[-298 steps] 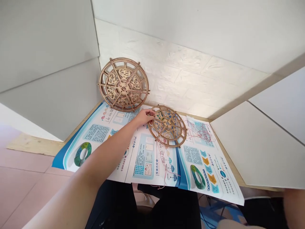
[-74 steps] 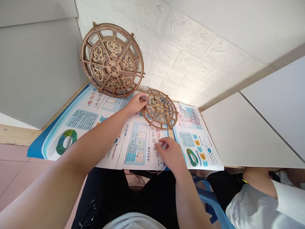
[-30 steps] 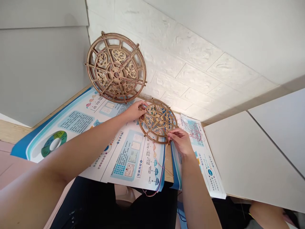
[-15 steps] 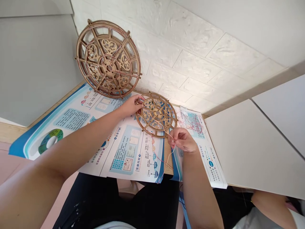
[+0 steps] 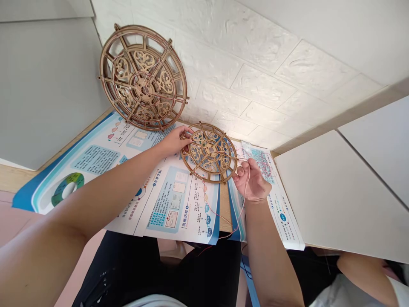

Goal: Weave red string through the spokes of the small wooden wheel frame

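Observation:
A small round wooden lattice frame with scrollwork panels is tilted up over the printed sheets. My left hand pinches its upper left rim between thumb and fingers. At the frame's right edge, my right hand has its palm turned up and its fingers curled on a thin pale wire. That wire runs over the fingers and down past the wrist. Another thin pinkish wire trails from the frame's lower edge towards my lap. Wires also cross the face of the frame.
A larger round wooden frame with wires leans on the white brick-patterned wall. Printed sheets cover the table. Tangled red wire lies at right, near a white panel. Another person's arm shows at lower right.
My right hand has moved right and up from below the frame to beside its right edge, drawing the wire along and turning palm up. My left hand keeps its hold.

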Demonstrator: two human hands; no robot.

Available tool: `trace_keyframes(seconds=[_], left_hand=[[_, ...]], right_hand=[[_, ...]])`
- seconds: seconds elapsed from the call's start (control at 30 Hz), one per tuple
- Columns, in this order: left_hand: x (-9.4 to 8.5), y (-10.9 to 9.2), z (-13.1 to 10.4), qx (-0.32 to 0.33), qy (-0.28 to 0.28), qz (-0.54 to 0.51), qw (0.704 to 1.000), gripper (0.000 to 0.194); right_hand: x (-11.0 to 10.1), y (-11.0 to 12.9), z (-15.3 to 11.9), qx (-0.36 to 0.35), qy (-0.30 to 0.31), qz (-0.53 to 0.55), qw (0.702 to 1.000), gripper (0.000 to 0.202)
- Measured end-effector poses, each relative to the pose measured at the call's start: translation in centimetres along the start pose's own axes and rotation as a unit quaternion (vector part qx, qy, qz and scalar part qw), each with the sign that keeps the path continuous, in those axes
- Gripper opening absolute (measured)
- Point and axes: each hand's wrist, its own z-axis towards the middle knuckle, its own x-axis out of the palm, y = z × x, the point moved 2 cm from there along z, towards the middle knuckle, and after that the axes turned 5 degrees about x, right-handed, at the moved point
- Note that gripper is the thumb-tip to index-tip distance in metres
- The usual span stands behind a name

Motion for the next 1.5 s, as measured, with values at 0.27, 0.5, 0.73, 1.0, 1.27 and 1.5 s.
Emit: trace_keyframes(seconds=[0.27, 0.5, 0.73, 1.0, 1.27, 1.5], left_hand=[[-0.1, 0.0, 0.1, 0.005, -0.005, 0.007, 1.000, 0.022], [0.0, -0.1, 0.0, -0.003, 0.002, -0.002, 1.000, 0.023], [-0.2, -0.3, -0.1, -0.011, 0.008, 0.017, 1.000, 0.021], [-0.1, -0.2, 0.0, -0.009, 0.006, 0.009, 1.000, 0.020], [-0.1, 0.0, 0.0, -0.003, 0.009, -0.008, 1.000, 0.021], [-0.1, -0.3, -0.1, -0.009, 0.010, -0.008, 1.000, 0.021]], right_hand=[[-0.3, -0.2, 1.7, 0.095, -0.174, -0.018, 0.980, 0.032], [-2.1, -1.4, 1.6, 0.078, -0.281, -0.251, 0.923, 0.025], [-1.1, -0.9, 1.3, 0.040, -0.213, -0.362, 0.907, 0.025], [-0.8, -1.4, 1.3, 0.041, -0.156, -0.417, 0.895, 0.027], [0.4, -0.7, 1.3, 0.023, -0.104, -0.450, 0.887, 0.020], [1.0, -0.6, 1.1, 0.034, -0.065, -0.481, 0.873, 0.017]])
